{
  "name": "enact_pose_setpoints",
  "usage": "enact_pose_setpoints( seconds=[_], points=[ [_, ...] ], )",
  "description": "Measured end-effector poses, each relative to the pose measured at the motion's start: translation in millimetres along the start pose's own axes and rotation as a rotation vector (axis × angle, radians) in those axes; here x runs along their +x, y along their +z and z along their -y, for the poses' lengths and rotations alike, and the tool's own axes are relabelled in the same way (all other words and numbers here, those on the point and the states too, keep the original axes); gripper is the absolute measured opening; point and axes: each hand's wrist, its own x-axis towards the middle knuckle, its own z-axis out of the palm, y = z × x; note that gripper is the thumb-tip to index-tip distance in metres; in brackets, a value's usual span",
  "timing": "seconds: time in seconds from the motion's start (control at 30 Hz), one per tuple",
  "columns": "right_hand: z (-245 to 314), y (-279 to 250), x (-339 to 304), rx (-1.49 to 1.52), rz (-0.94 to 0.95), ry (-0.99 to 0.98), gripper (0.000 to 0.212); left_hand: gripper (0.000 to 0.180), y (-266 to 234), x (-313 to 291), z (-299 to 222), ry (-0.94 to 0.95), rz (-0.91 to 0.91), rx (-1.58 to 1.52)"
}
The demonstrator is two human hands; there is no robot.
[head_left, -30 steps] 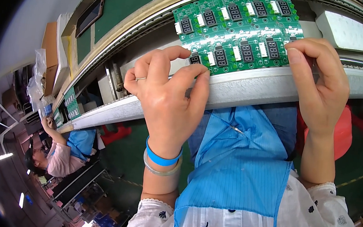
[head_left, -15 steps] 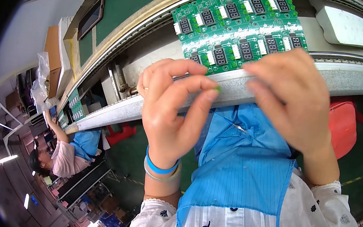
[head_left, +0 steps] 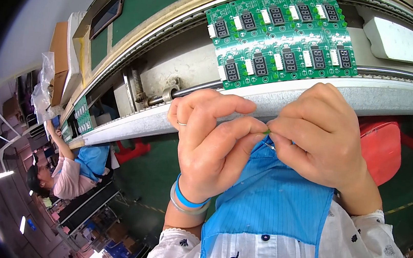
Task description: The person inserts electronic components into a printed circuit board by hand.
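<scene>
My left hand [head_left: 215, 145] pinches a small green LED [head_left: 267, 132] between thumb and forefinger, its other fingers curled loosely. My right hand [head_left: 319, 135] meets it there, thumb and fingertips closed on the same tiny part, most of which the fingers hide. Both hands are held over my blue apron, just on the near side of the metal rail. Beyond them, a green circuit board panel [head_left: 300, 36] lies across the conveyor. It carries two rows of black digit displays [head_left: 259, 65], white connectors [head_left: 278, 62] and small green LEDs, some along its right edge.
A silver conveyor rail [head_left: 391, 95] runs between me and the panel. A white block [head_left: 408, 43] rests at the right, and a phone [head_left: 108, 14] lies on the green surface at upper left. A red stool [head_left: 379, 150] stands right. A co-worker [head_left: 70, 169] works further down the line.
My right hand has come down and left to join my left at the small green LED. Both hands have drawn nearer to me, showing more of the panel's lower row.
</scene>
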Motion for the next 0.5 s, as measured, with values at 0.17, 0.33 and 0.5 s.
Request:
enact_pose_setpoints(
  seconds=[0.17,0.33,0.5],
  points=[
    [0,5,-1,-0.2,-0.103,-0.119,0.03,0.02,3,-3,-2,-0.187,0.007,-0.14],
    [-3,6,-4,-0.299,-0.133,-0.223,0.035,0.02,4,-4,-7,-0.301,-0.056,-0.247],
    [-17,-11,6,-0.338,-0.136,-0.178,0.03,0.016,0,2,12,-0.333,-0.146,-0.168]
  ],
)
